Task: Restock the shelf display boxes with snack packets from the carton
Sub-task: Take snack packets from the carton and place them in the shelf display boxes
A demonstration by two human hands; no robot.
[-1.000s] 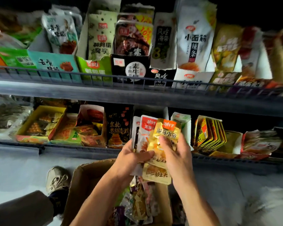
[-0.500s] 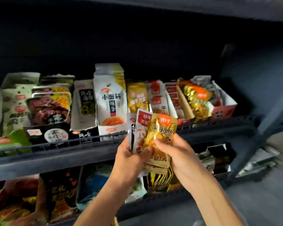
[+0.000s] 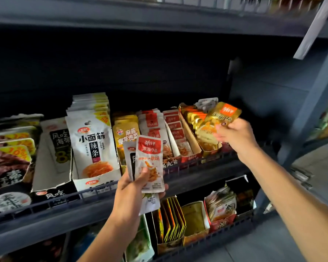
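My right hand [image 3: 235,135] pinches a few gold fish-snack packets [image 3: 216,123] with red labels, held just over the display box of matching gold packets [image 3: 192,118] at the right end of the middle shelf. My left hand [image 3: 133,188] grips a small stack of packets in front of the shelf rail; the front one is a white packet with a red label [image 3: 150,163]. The carton is out of view.
The middle shelf holds a row of display boxes: tall white strips packets [image 3: 92,140], yellow packets [image 3: 125,133], white-and-red packets [image 3: 170,127]. A wire rail [image 3: 197,161] runs along its front edge. More boxes [image 3: 170,222] stand on the shelf below. A dark upright post [image 3: 314,103] stands at right.
My right hand has pulled the gold packets away from the stack in my left hand and carried them up and right to the gold box. The view rose from the carton to the shelf.
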